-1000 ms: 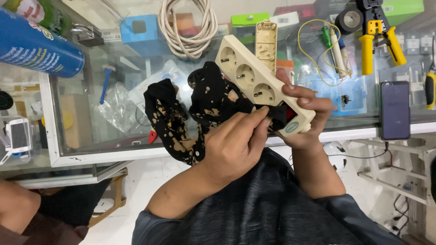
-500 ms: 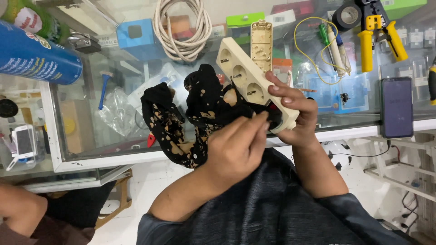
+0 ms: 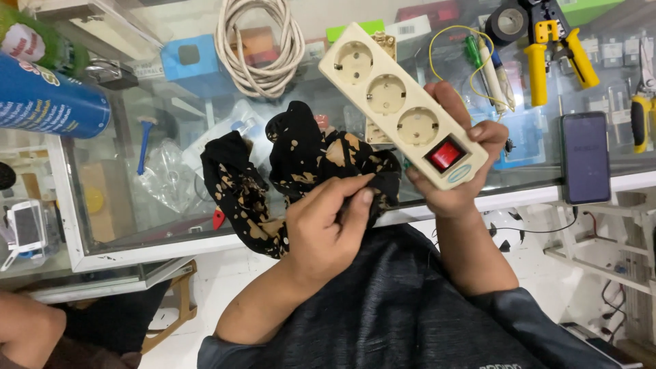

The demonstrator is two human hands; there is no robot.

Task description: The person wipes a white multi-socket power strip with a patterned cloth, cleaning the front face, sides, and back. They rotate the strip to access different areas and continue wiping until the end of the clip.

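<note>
Taking the cream power strip [image 3: 403, 109] as the landmark and reading from the left: far to its left, at the frame's edge, a blue spray can [image 3: 51, 102] lies on its side on the glass-topped desk [image 3: 137, 236]. Inside the desk, under the glass, a clear plastic bag [image 3: 160, 181] and a blue-handled tool [image 3: 142, 140] are seen. Up and left of the strip lies a coil of pale cable [image 3: 263, 44].

Just left of and below the strip hangs a black cloth with tan bleach spots [image 3: 287, 178], draped over the desk's front edge. The left hand [image 3: 328, 225] is closed on that cloth, thumb and fingers pinching a fold just beside the strip's lower end.

The power strip is held above the desk, faces up, its long axis running diagonally from upper left to lower right. Three round sockets sit in a row toward the upper left; the red rocker switch [image 3: 444, 154] is at the lower-right end, nearest the person. The right hand [image 3: 458, 160] is clamped around that switch end, fingers wrapped behind it.

Right of the strip lie screwdrivers with a yellow wire [image 3: 488, 68], yellow-handled crimping pliers [image 3: 557, 48], and a dark phone [image 3: 585, 157] face up.
</note>
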